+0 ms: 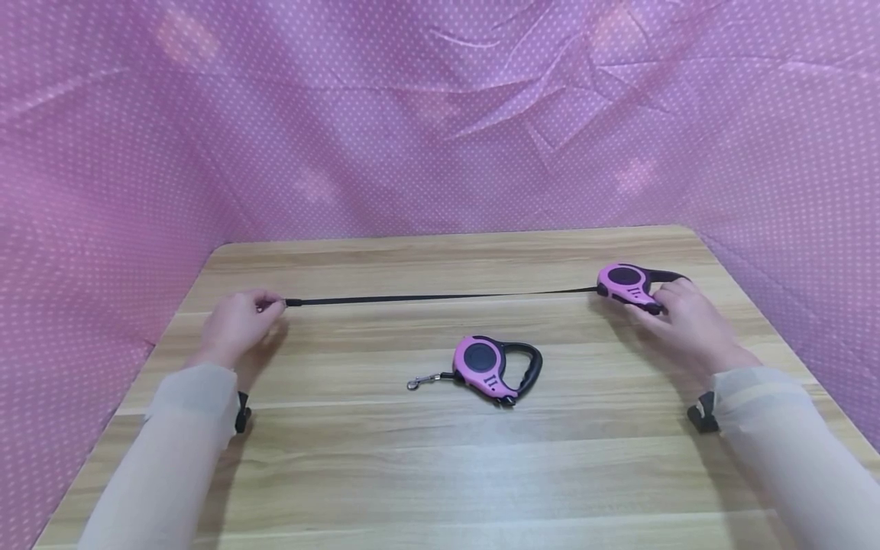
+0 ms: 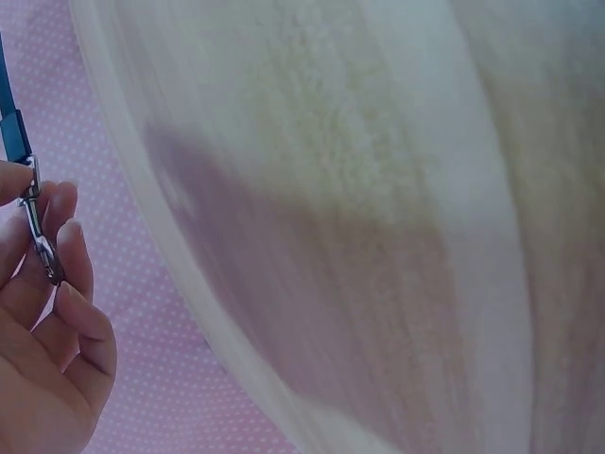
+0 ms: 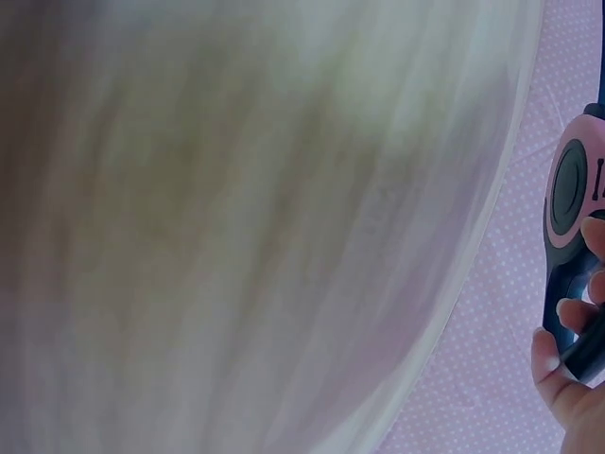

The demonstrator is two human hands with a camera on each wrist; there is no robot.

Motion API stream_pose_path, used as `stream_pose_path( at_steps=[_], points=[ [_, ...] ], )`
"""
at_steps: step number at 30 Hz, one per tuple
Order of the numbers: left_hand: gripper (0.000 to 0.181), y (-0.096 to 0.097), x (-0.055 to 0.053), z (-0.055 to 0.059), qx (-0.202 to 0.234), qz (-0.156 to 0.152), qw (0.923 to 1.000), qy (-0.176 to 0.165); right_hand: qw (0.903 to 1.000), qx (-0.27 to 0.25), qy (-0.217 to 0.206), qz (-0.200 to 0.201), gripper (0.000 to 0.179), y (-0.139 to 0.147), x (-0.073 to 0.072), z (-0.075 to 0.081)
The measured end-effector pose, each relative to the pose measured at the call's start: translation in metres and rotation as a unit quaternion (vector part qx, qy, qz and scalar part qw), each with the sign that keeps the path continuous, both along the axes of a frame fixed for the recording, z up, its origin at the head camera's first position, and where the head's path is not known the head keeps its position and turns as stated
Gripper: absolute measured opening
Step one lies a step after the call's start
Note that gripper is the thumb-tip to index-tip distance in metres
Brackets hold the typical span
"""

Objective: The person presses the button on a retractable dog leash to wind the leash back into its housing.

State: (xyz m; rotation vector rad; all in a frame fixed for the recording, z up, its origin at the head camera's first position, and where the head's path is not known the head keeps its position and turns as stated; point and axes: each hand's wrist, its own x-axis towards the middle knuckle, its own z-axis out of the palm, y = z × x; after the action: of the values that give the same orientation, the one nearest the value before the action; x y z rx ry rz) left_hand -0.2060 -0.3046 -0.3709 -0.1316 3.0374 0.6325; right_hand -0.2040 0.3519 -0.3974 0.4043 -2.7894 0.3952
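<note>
My right hand (image 1: 687, 317) grips the black handle of a pink and black retractable dog leash (image 1: 624, 284), its fingers wrapped through the loop in the right wrist view. From the casing a black strap (image 1: 426, 298) runs leftward, drawn out straight across the table. At its far end my left hand (image 1: 241, 321) pinches the metal snap hook (image 2: 40, 227) between thumb and fingers, as the left wrist view shows. Between the hands, nearer to me, a second pink and black retractable leash (image 1: 480, 368) lies flat, its small metal hook (image 1: 422, 381) pointing left.
The wooden table (image 1: 385, 466) has rounded far corners. Pink polka-dot cloth (image 1: 440, 153) hangs behind it and along both sides. Each wrist wears a black band at the end of a pale sleeve.
</note>
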Motion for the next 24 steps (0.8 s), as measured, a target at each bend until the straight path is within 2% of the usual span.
stream_pose_path(
  at_steps=[10,24],
  points=[
    [0.048,0.0023,-0.0035,-0.0027,-0.002,-0.008,0.9998,0.015,0.9995,0.01,0.023,0.02,0.034,-0.004,-0.0033,-0.0011],
    [0.047,0.0048,-0.0042,-0.0018,0.006,-0.022,0.9997,0.008,0.9981,0.013,0.047,0.037,0.033,-0.0068,-0.0053,-0.0029]
  ],
)
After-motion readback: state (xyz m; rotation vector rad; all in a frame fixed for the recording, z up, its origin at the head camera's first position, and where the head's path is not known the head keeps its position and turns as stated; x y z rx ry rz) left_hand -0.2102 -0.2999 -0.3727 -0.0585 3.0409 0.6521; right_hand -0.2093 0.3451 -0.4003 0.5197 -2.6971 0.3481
